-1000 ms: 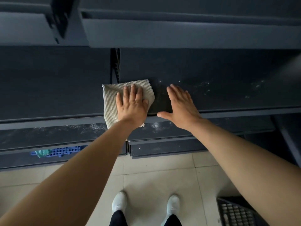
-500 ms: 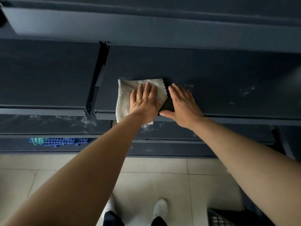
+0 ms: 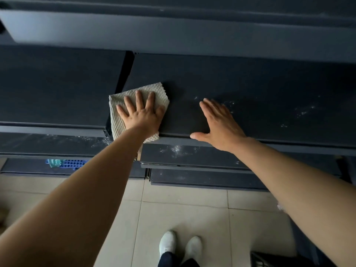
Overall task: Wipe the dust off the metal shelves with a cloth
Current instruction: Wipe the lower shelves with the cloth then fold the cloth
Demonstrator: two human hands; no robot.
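Note:
A beige ribbed cloth (image 3: 154, 92) lies at the left end of a dark metal shelf (image 3: 250, 83), its near edge hanging over the shelf's front lip. My left hand (image 3: 141, 114) presses flat on the cloth with fingers spread. A hand's width to the right, my right hand (image 3: 219, 126) rests palm-down on the bare shelf near the front edge, holding nothing. White dust specks (image 3: 304, 110) show on the shelf to the right of my right hand.
Another dark shelf (image 3: 57, 83) adjoins on the left across a narrow gap. An upper shelf (image 3: 173, 35) overhangs. Lower shelves carry dust (image 3: 177, 149). A blue basket (image 3: 71, 163) sits low on the left. A black crate (image 3: 264, 259) stands on the tiled floor near my white shoes (image 3: 179, 245).
My left hand has slid the cloth leftward to the shelf's left end. The gap between my two hands has widened. My right hand stays flat on the shelf.

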